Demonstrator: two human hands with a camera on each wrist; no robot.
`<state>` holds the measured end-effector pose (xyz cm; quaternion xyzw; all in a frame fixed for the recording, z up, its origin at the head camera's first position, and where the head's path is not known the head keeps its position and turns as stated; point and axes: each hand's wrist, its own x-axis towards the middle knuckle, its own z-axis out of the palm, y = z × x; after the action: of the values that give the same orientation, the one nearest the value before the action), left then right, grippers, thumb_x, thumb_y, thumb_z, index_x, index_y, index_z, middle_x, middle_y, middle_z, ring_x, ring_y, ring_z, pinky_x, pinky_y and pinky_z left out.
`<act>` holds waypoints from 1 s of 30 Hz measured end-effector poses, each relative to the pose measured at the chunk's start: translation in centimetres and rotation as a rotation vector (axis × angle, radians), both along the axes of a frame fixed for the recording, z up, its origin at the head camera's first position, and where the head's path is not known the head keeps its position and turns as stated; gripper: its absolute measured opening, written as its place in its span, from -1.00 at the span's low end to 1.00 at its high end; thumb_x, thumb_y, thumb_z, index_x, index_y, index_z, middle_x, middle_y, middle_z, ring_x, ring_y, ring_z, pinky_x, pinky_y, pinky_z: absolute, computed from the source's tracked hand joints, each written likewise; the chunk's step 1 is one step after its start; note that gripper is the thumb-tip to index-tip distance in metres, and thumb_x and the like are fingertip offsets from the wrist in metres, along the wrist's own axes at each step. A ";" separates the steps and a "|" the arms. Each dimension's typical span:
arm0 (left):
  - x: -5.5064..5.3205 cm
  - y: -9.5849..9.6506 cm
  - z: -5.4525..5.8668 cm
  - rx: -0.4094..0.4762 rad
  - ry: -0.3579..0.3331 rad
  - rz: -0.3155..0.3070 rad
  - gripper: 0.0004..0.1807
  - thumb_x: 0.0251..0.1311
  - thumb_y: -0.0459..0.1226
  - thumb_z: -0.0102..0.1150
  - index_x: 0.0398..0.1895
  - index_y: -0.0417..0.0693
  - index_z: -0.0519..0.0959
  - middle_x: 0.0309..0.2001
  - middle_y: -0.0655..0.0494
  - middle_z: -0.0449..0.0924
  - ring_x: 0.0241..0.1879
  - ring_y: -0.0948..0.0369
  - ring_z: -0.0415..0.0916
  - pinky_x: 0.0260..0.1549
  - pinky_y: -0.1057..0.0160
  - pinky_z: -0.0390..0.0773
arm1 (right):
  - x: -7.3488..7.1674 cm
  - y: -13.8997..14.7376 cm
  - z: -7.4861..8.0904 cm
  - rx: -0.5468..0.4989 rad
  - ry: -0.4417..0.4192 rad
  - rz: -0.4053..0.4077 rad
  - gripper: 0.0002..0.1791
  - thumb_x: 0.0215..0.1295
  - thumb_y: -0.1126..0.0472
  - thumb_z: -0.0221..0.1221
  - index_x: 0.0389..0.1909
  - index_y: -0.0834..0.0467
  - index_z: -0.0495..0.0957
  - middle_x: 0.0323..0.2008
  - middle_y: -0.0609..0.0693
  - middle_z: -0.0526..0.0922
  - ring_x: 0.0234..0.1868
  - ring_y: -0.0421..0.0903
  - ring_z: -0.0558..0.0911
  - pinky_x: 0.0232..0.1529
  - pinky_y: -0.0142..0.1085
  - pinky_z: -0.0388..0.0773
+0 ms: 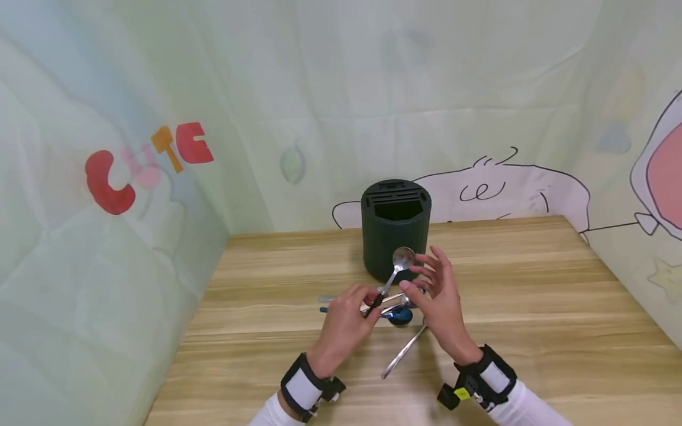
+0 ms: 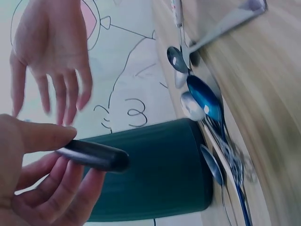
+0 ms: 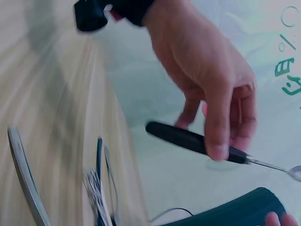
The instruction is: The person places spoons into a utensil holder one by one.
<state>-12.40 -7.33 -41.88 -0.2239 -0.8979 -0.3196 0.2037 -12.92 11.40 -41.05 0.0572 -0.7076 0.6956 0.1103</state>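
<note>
My left hand (image 1: 346,313) pinches the black handle of a metal spoon (image 1: 403,258) between thumb and fingers, its round bowl tilted up and away. In the left wrist view the handle's rounded end pokes out past the fingers. Close to the bowl is my right hand (image 1: 439,302), its fingers spread and loosely bent with nothing held. Below the hands several pieces of cutlery lie on the table, among them a blue spoon (image 2: 205,98), some forks (image 3: 95,197) and small silver spoons. A silver utensil handle (image 1: 403,355) points toward me, its far end hidden by the right hand.
A dark green cylindrical utensil holder (image 1: 394,236) with a slotted top and one larger opening stands behind the cutlery. The wooden table (image 1: 533,278) ends at a printed cloth backdrop (image 1: 341,136), which also rises along both sides.
</note>
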 end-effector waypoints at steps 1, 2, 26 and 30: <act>0.0 0.2 0.0 0.021 -0.002 -0.002 -0.75 -0.01 -0.33 0.47 -0.24 -0.10 0.64 -0.33 0.09 0.63 -0.33 0.23 0.59 -0.44 0.45 0.57 | -0.1 -0.1 -0.1 -0.006 -0.036 0.016 -0.17 0.28 0.25 0.28 0.48 0.00 0.06 0.28 0.00 0.38 0.23 -0.12 0.47 0.22 -0.46 0.44; 0.0 0.3 0.0 0.039 -0.008 -0.006 -0.75 -0.01 -0.34 0.48 -0.24 -0.10 0.64 -0.33 0.08 0.62 -0.33 0.23 0.59 -0.46 0.48 0.55 | -0.1 -0.2 -0.1 -0.011 -0.060 0.030 -0.23 0.29 0.24 0.28 0.45 0.06 0.13 0.26 0.05 0.42 0.20 -0.11 0.50 0.20 -0.48 0.46; -2.0 1.7 2.2 0.278 -0.186 -0.198 -0.79 0.29 -0.32 0.21 -0.03 -0.11 0.58 -0.16 0.02 0.66 -0.17 0.19 0.63 -0.34 0.46 0.64 | -1.7 0.5 1.4 0.208 0.065 0.086 -0.83 0.33 0.21 0.24 -0.13 0.19 0.60 -0.19 0.11 0.68 -0.20 -0.22 0.66 -0.09 -0.46 0.61; -3.4 1.8 3.8 0.291 -0.105 -0.222 -0.81 0.27 -0.36 0.22 -0.06 -0.15 0.60 -0.21 0.00 0.69 -0.22 0.18 0.65 -0.42 0.46 0.62 | -2.7 0.8 2.6 0.254 0.160 0.111 -0.84 0.33 0.24 0.23 -0.14 0.21 0.60 -0.20 0.12 0.69 -0.19 -0.26 0.67 -0.07 -0.48 0.61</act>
<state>-15.85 -5.55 -38.03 -0.2729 -0.8214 -0.4778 0.1501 -15.66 12.20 -38.43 0.1649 -0.7746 0.5988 0.1196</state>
